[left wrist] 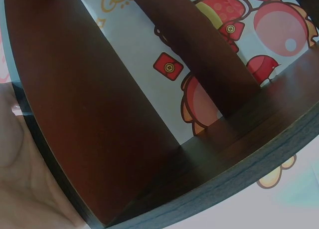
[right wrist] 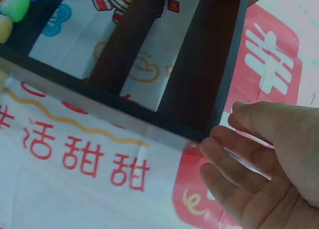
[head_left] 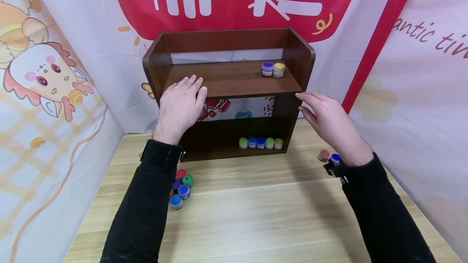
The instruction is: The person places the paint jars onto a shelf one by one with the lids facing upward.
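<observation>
A dark brown two-tier shelf [head_left: 234,80] stands on the table. My left hand [head_left: 180,104] rests palm down on the left part of its middle board, fingers straight; in the left wrist view the hand [left wrist: 25,164] lies along the far side of that board. At the board's right front corner is my right hand [head_left: 327,119], fingers relaxed and nothing in them. The right wrist view has this hand's fingers [right wrist: 239,159] right at the corner. A purple-lidded jar [head_left: 267,69] and a yellow-lidded jar [head_left: 279,70] sit on the middle board's right end.
Several green, blue and yellow small jars [head_left: 261,143] line the bottom board's right side. Another group of jars [head_left: 184,191] is on the table by my left sleeve. A reddish jar [head_left: 323,155] and a blue jar [head_left: 334,158] lie near my right wrist. Printed cloth [head_left: 413,72] hangs around.
</observation>
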Motion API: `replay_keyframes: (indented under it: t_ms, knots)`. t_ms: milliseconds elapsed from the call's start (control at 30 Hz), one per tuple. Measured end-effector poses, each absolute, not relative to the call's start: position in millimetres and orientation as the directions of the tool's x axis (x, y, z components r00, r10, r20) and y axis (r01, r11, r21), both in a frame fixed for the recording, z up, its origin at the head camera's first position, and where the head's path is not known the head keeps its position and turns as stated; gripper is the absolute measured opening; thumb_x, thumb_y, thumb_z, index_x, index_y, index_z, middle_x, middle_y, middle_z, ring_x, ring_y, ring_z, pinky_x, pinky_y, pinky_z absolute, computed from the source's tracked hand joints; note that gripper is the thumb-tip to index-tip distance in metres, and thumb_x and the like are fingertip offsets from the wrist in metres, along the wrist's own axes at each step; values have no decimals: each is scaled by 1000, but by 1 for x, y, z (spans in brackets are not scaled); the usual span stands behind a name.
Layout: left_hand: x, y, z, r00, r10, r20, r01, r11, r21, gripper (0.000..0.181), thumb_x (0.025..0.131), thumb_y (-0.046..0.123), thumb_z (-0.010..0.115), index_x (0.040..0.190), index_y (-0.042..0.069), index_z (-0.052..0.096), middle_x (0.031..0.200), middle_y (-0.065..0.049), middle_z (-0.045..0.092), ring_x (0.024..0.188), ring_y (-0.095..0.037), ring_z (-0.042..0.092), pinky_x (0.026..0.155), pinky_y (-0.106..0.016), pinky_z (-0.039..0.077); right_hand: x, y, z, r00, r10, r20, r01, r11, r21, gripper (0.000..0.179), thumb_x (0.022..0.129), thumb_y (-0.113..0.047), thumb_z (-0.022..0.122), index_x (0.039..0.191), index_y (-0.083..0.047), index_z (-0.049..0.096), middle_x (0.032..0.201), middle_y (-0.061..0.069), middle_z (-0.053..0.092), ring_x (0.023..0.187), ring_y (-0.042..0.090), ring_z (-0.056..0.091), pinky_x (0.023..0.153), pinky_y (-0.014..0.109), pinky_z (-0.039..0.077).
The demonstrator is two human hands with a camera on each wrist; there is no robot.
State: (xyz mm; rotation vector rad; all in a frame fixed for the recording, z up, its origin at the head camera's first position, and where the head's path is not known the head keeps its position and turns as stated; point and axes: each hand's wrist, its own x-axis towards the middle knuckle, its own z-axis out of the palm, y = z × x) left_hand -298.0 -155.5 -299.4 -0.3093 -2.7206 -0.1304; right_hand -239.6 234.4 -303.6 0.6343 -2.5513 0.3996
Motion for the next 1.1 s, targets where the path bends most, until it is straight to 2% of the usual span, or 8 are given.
replay_keyframes:
  t_ms: [167, 367, 633, 900, 1100]
  knots:
    - [-299, -155, -300, -895, 196, 400, 232, 972, 44, 70, 109, 54, 16, 160, 16, 44, 162, -8, 43, 152, -26, 34, 125, -49, 24, -239, 246, -319, -831, -320, 454, -438, 880, -183, 47, 97, -15, 71, 142, -7, 63, 133, 19, 66, 121, 36, 62, 100, 55, 54]
    - [-300, -155, -300, -897, 193, 397, 228, 973, 43, 67, 110, 53, 19, 160, 16, 43, 162, -9, 43, 151, -27, 35, 125, -50, 24, -245, 264, -345, -845, -308, 436, -422, 886, -193, 44, 98, -15, 70, 139, -1, 63, 133, 22, 66, 126, 38, 60, 105, 56, 50]
    - [-302, -155, -301, -902, 194, 386, 226, 973, 39, 68, 109, 54, 19, 161, 16, 42, 163, -8, 41, 152, -27, 33, 125, -50, 23, -256, 289, -383, -849, -308, 429, -404, 902, -153, 37, 95, -9, 72, 129, 5, 67, 120, 24, 71, 111, 41, 66, 98, 58, 52]
    - [-300, -154, -301, -900, 196, 390, 228, 973, 38, 68, 109, 53, 19, 161, 16, 42, 162, -8, 42, 152, -27, 34, 125, -50, 23, -265, 306, -417, -929, -280, 243, -335, 914, -226, 41, 98, -9, 67, 135, 8, 62, 128, 30, 66, 119, 45, 61, 103, 61, 47]
    - [-299, -154, -300, -901, 193, 390, 225, 974, 38, 67, 110, 53, 20, 161, 15, 43, 162, -9, 42, 152, -27, 34, 125, -50, 23, -269, 318, -440, -938, -291, 191, -328, 921, -209, 39, 96, -8, 69, 131, 9, 65, 123, 31, 67, 115, 45, 62, 101, 61, 49]
